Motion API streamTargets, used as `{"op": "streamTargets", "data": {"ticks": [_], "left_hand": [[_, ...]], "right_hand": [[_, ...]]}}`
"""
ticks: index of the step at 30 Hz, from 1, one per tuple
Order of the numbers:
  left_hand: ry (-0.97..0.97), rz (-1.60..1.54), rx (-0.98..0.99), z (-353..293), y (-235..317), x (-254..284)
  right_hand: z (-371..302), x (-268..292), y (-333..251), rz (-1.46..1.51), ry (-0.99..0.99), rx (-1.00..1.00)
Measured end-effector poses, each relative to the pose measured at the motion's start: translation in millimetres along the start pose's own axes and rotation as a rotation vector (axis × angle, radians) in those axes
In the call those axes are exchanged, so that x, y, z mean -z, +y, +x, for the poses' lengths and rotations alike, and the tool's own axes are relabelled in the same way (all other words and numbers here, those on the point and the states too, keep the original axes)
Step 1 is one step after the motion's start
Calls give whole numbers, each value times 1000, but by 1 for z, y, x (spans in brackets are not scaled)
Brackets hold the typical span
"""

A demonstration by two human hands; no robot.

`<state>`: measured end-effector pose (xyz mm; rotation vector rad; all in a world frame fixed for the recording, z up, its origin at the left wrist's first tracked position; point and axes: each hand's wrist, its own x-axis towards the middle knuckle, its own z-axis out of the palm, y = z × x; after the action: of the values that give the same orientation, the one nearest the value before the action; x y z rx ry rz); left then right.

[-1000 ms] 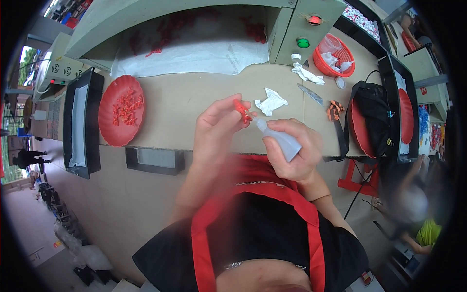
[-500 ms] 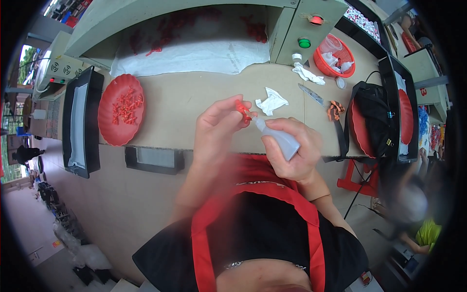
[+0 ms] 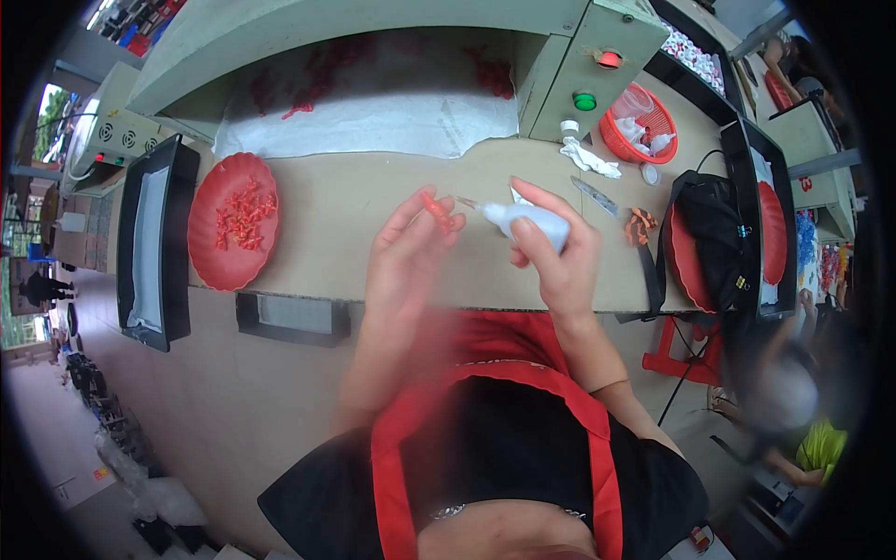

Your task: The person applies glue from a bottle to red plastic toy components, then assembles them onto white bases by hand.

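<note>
Between the fingertips of my left hand is a small red molded piece, held above the near part of the table. My right hand grips a white squeeze bottle with a thin metal needle tip. The index finger is lifted off the bottle, while thumb and other fingers keep hold. The needle points left toward the red piece, with a small gap between them. A white cloth lies behind the bottle, mostly hidden by it and my hand. At the left, a red scalloped tray holds several similar red pieces.
A pale green machine spans the back, red pieces on white cloth under it. Rightward are a red basket, a blade, orange-black scraps and a black bag. A black tray stands at the left edge.
The bottle's needle has drawn away from the red piece as my right hand tilted the bottle flatter and raised its index finger. My left hand shifted slightly left with the piece.
</note>
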<state>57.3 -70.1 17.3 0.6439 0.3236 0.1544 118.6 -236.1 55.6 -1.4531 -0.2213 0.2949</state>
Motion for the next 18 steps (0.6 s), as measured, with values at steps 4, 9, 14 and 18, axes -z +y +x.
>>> {"op": "streamTargets", "data": {"ticks": [4,9,14,18], "left_hand": [[37,-69,48,0,4,18],[48,-195,47,-3,9,30],[86,-211,24,-4,16,45],[51,-225,11,-1,16,50]], "right_hand": [[64,-17,50,182,-161,-189],[171,-42,100,-862,153,203],[250,-34,121,-1475,123,314],[269,-29,129,-1513,195,429]]}}
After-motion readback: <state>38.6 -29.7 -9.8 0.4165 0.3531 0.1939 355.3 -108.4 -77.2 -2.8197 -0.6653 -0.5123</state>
